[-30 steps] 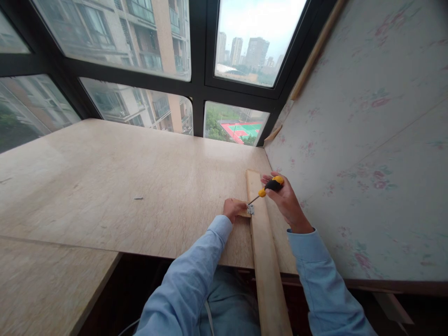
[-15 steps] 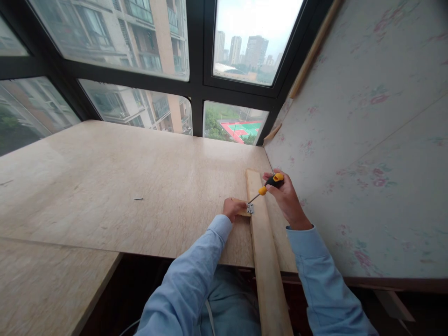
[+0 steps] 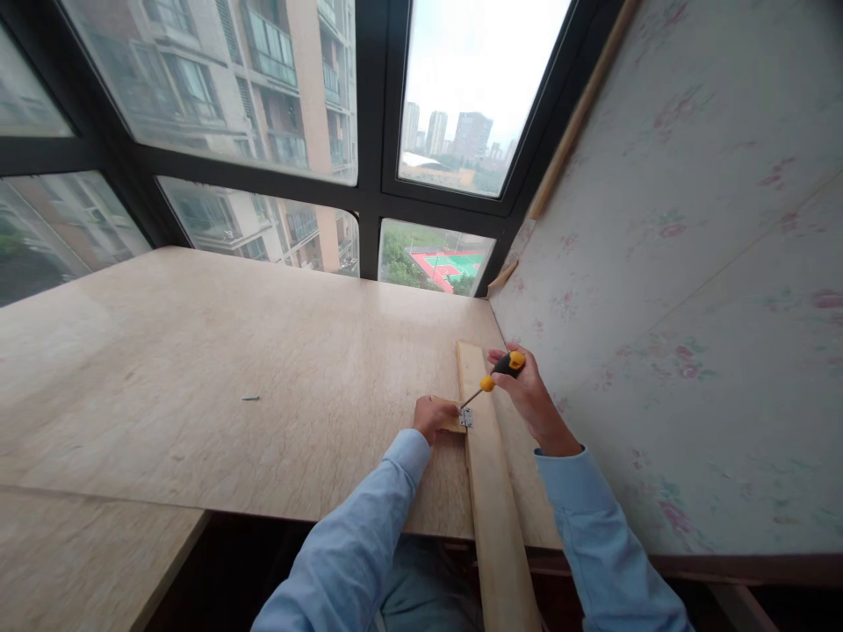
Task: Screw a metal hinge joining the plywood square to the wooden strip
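Note:
My right hand (image 3: 529,399) is closed around a black and yellow screwdriver (image 3: 507,364), whose shaft slants down and left. Its tip meets the left leaf of a small silver hinge (image 3: 466,418). The hinge bridges a long wooden board (image 3: 491,474) and a short wooden piece (image 3: 451,425) butting against its left side. My left hand (image 3: 435,416) grips that short piece, its fingertips close to the screwdriver tip. Whether a screw sits under the tip is too small to tell.
The board lies on a beige marble-look sill (image 3: 263,351) and juts past its front edge toward me. A small metal piece (image 3: 250,398) lies to the left. Dark-framed windows (image 3: 370,175) stand behind, and a floral-papered wall (image 3: 691,307) rises at right.
The whole scene sits slightly lower in the picture as my head view tilts up. Both hands, the screwdriver and the hinge keep nearly the same positions relative to each other.

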`<state>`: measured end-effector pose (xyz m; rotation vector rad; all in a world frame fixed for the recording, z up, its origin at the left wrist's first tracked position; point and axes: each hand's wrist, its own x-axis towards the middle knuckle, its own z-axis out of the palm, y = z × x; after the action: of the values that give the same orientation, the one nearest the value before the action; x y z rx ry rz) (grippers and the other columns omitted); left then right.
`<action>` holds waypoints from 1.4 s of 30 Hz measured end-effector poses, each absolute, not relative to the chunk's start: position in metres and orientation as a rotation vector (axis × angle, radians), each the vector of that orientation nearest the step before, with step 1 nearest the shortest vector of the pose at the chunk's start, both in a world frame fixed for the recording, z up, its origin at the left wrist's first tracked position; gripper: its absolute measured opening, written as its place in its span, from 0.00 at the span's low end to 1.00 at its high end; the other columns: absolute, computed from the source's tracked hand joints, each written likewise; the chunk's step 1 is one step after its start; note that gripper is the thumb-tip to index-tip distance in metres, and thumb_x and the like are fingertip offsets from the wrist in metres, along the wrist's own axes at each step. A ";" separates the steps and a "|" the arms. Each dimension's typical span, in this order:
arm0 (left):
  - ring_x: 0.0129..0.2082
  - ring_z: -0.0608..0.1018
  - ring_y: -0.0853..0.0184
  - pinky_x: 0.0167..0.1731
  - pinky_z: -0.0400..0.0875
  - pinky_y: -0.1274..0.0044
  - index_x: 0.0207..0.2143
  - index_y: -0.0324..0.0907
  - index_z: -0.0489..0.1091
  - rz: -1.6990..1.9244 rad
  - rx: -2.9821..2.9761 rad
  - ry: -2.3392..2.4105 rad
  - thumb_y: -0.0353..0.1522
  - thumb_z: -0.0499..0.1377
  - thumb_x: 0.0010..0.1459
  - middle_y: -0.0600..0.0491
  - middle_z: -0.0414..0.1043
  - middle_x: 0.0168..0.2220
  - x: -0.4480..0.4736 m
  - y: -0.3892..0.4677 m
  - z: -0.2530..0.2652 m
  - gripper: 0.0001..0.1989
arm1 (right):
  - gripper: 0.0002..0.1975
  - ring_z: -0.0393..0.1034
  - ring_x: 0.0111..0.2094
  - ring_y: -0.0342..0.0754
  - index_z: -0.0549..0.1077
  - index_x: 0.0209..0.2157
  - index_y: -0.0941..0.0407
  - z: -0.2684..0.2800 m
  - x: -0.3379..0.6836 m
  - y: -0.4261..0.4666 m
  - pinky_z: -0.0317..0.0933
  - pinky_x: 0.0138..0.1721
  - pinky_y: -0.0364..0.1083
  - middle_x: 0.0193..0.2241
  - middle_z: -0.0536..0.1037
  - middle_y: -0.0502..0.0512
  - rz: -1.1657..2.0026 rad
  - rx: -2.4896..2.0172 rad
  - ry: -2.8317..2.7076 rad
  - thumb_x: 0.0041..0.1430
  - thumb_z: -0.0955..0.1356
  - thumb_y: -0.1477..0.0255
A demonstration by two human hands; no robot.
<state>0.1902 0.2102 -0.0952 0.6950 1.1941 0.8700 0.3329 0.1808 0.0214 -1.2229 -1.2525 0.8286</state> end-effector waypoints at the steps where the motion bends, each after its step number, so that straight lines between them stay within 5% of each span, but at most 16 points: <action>1: 0.31 0.80 0.61 0.27 0.73 0.77 0.22 0.42 0.64 0.874 0.690 1.190 0.25 0.66 0.34 0.56 0.72 0.23 0.190 0.210 -0.096 0.13 | 0.31 0.70 0.54 0.52 0.59 0.52 0.50 0.023 0.335 0.180 0.63 0.56 0.57 0.53 0.72 0.57 0.895 -1.188 -1.261 0.49 0.73 0.61; 4: 0.32 0.80 0.60 0.28 0.73 0.76 0.21 0.42 0.64 0.871 0.698 1.176 0.25 0.66 0.35 0.55 0.73 0.23 0.190 0.210 -0.098 0.12 | 0.27 0.72 0.50 0.53 0.65 0.47 0.52 0.030 0.338 0.175 0.65 0.54 0.56 0.49 0.75 0.57 0.899 -1.210 -1.345 0.48 0.74 0.60; 10: 0.31 0.80 0.60 0.27 0.73 0.77 0.20 0.43 0.63 0.883 0.712 1.188 0.25 0.65 0.35 0.56 0.72 0.22 0.191 0.213 -0.103 0.13 | 0.27 0.69 0.29 0.52 0.65 0.36 0.54 0.035 0.334 0.176 0.67 0.37 0.54 0.27 0.72 0.51 0.230 -1.685 -1.457 0.47 0.71 0.46; 15: 0.31 0.80 0.60 0.27 0.73 0.77 0.20 0.42 0.63 0.873 0.725 1.190 0.24 0.65 0.35 0.55 0.73 0.22 0.192 0.215 -0.104 0.12 | 0.29 0.72 0.38 0.53 0.64 0.42 0.54 0.030 0.332 0.186 0.67 0.42 0.54 0.36 0.74 0.57 0.480 -1.549 -1.375 0.51 0.66 0.44; 20: 0.34 0.81 0.59 0.29 0.73 0.77 0.20 0.42 0.65 0.843 0.755 1.208 0.24 0.65 0.37 0.54 0.75 0.25 0.192 0.215 -0.103 0.10 | 0.31 0.70 0.53 0.54 0.61 0.51 0.51 0.033 0.336 0.182 0.63 0.55 0.58 0.49 0.74 0.58 0.896 -1.320 -1.333 0.45 0.73 0.63; 24: 0.38 0.81 0.59 0.29 0.73 0.78 0.26 0.44 0.70 0.773 0.879 1.297 0.28 0.68 0.40 0.53 0.77 0.29 0.192 0.216 -0.104 0.10 | 0.25 0.74 0.46 0.54 0.65 0.45 0.52 0.035 0.338 0.172 0.67 0.51 0.57 0.44 0.77 0.57 0.822 -1.345 -1.420 0.47 0.73 0.60; 29: 0.39 0.81 0.59 0.29 0.74 0.78 0.32 0.45 0.72 0.737 0.923 1.324 0.30 0.68 0.42 0.53 0.78 0.31 0.193 0.217 -0.103 0.12 | 0.26 0.72 0.30 0.54 0.66 0.38 0.54 0.033 0.335 0.169 0.68 0.38 0.55 0.29 0.74 0.54 0.230 -1.716 -1.519 0.48 0.71 0.48; 33: 0.38 0.81 0.60 0.28 0.74 0.79 0.30 0.43 0.69 0.766 0.822 1.307 0.26 0.67 0.41 0.53 0.78 0.32 0.193 0.215 -0.100 0.12 | 0.31 0.74 0.38 0.55 0.63 0.48 0.54 0.028 0.333 0.175 0.67 0.44 0.57 0.39 0.75 0.58 0.396 -1.622 -1.406 0.51 0.68 0.47; 38: 0.38 0.81 0.62 0.27 0.74 0.81 0.30 0.43 0.65 0.775 0.748 1.303 0.25 0.66 0.40 0.54 0.78 0.35 0.192 0.214 -0.096 0.15 | 0.32 0.69 0.54 0.53 0.59 0.53 0.51 0.033 0.335 0.173 0.61 0.57 0.56 0.53 0.71 0.59 0.803 -1.363 -1.308 0.48 0.71 0.61; 42: 0.37 0.81 0.60 0.28 0.74 0.79 0.26 0.43 0.62 0.825 0.690 1.270 0.23 0.66 0.38 0.53 0.78 0.32 0.192 0.213 -0.094 0.16 | 0.23 0.74 0.44 0.52 0.66 0.46 0.52 0.048 0.329 0.161 0.67 0.48 0.52 0.45 0.75 0.57 0.664 -1.435 -1.526 0.51 0.71 0.58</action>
<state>0.1922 0.2129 -0.0942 0.6903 1.2702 0.8251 0.3293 0.1611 0.0484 -1.4353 -1.5264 0.6642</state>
